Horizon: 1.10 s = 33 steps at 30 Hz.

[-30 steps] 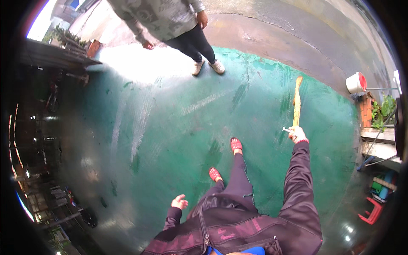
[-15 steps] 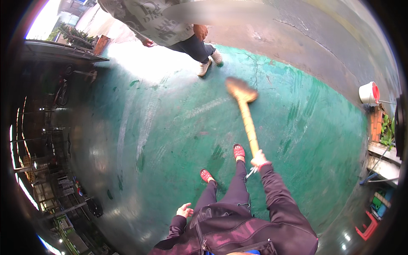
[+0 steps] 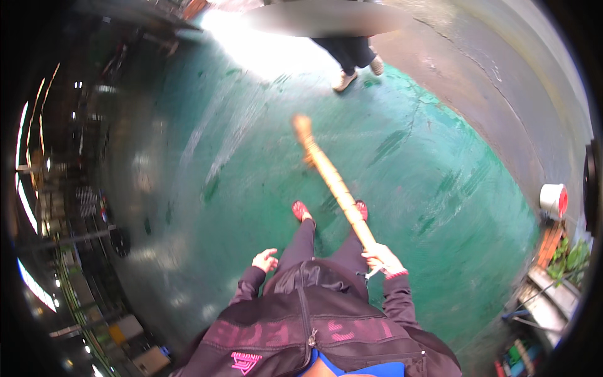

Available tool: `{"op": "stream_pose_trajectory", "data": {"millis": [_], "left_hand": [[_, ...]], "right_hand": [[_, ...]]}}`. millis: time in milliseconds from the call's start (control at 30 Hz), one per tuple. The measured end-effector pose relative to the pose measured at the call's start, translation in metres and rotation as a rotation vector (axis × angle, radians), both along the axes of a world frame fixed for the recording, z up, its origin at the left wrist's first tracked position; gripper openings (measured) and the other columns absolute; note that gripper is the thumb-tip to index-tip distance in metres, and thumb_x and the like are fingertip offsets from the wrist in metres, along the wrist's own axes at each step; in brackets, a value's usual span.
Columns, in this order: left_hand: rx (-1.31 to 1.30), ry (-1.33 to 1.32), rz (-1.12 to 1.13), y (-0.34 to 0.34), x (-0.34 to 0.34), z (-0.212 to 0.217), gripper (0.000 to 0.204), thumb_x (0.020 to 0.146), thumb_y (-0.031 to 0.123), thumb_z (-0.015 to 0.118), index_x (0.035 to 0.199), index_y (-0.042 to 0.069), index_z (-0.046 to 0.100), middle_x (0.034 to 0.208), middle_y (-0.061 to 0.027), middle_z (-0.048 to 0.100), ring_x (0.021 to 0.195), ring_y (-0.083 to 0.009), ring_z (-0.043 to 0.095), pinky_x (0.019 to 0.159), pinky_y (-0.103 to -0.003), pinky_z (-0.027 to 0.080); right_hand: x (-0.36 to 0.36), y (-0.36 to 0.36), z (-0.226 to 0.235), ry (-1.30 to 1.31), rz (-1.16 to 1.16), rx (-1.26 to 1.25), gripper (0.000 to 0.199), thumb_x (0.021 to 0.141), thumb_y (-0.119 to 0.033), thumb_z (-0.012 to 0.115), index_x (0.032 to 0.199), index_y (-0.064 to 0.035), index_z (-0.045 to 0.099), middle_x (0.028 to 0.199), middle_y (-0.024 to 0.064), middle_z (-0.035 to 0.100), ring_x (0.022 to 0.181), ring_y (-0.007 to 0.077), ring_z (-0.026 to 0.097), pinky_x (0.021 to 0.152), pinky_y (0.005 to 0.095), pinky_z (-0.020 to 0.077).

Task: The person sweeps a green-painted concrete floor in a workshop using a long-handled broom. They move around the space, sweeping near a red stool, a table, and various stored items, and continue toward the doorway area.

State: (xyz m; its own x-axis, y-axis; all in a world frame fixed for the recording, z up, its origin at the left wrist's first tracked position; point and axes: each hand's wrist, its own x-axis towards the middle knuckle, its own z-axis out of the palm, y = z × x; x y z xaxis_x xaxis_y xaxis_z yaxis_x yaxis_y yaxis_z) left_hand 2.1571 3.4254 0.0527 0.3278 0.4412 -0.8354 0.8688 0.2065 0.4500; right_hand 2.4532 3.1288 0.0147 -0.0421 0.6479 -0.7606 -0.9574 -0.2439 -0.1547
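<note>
My right hand point(image 3: 383, 257) is closed around the end of a broom point(image 3: 337, 188) with a long, pale yellow, ringed handle. The broom slants up and left across the view, its blurred brown head out over the green floor point(image 3: 251, 188) beyond my feet. A whitish cord hangs by my right wrist. Held low on the left, beside my thigh, my left hand point(image 3: 266, 259) is empty, its fingers apart and loosely bent. The handle crosses in front of my right red sandal point(image 3: 362, 210); the left red sandal point(image 3: 301, 210) shows fully.
Another person in dark trousers point(image 3: 347, 53) stands ahead on the green floor. A grey concrete strip point(image 3: 465, 69) borders it. At right are a white and red bucket point(image 3: 553, 200), bricks point(image 3: 549, 245) and a green plant point(image 3: 570, 261). Dark racks with assorted items point(image 3: 81, 239) line the left.
The broom head has swung left, and my right hand has drawn closer to my body. The view has turned; the other person now appears farther right and higher. My left hand stays empty.
</note>
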Motion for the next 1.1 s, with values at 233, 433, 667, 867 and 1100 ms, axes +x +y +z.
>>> {"op": "stream_pose_trajectory", "data": {"millis": [233,433,667,867,1100], "left_hand": [[-0.072,0.098,0.088,0.035,-0.041,-0.033,0.041,0.071,-0.001,0.040,0.110,0.010,0.048,0.071,-0.0052,0.059,0.058,-0.0103,0.054,0.052,-0.024,0.047],[-0.091,0.059,0.281,0.088,-0.093,-0.046,0.038,0.076,-0.002,0.038,0.111,0.010,0.046,0.075,-0.0069,0.058,0.064,-0.0122,0.055,0.055,-0.025,0.047],[-0.156,0.094,0.552,0.089,-0.196,-0.065,0.040,0.074,0.002,0.040,0.113,0.009,0.044,0.077,-0.0060,0.058,0.062,-0.0106,0.055,0.053,-0.024,0.047],[-0.197,0.212,0.741,0.086,-0.255,-0.060,0.041,0.072,-0.001,0.041,0.111,0.011,0.047,0.076,-0.0054,0.059,0.060,-0.0100,0.055,0.051,-0.024,0.047],[-0.171,0.112,0.794,0.125,-0.280,-0.061,0.040,0.073,0.000,0.042,0.111,0.011,0.047,0.077,-0.0063,0.059,0.060,-0.0105,0.055,0.052,-0.024,0.048]], "right_hand": [[0.018,-0.057,0.031,-0.336,-0.062,-0.487,0.021,0.067,0.002,0.052,0.073,-0.0075,0.034,0.046,0.0012,0.034,0.030,0.0105,0.032,0.026,0.0232,0.0260],[0.059,0.025,-0.012,0.047,-0.247,-0.596,0.015,0.072,-0.005,0.047,0.069,-0.0072,0.032,0.043,0.0002,0.029,0.029,0.0114,0.027,0.026,0.0224,0.0243],[-0.084,0.228,-0.045,-0.316,0.488,-0.438,0.012,0.068,-0.004,0.051,0.062,-0.0021,0.040,0.045,0.0039,0.037,0.030,0.0150,0.038,0.028,0.0275,0.0321],[-0.181,0.397,-0.061,-0.499,0.953,0.081,0.011,0.066,-0.007,0.052,0.069,0.0013,0.044,0.046,0.0070,0.042,0.033,0.0197,0.043,0.032,0.0299,0.0372],[-0.173,0.499,-0.009,0.299,0.425,-0.073,0.008,0.074,-0.004,0.048,0.074,-0.0030,0.040,0.051,0.0002,0.040,0.033,0.0079,0.033,0.029,0.0196,0.0284]]}}
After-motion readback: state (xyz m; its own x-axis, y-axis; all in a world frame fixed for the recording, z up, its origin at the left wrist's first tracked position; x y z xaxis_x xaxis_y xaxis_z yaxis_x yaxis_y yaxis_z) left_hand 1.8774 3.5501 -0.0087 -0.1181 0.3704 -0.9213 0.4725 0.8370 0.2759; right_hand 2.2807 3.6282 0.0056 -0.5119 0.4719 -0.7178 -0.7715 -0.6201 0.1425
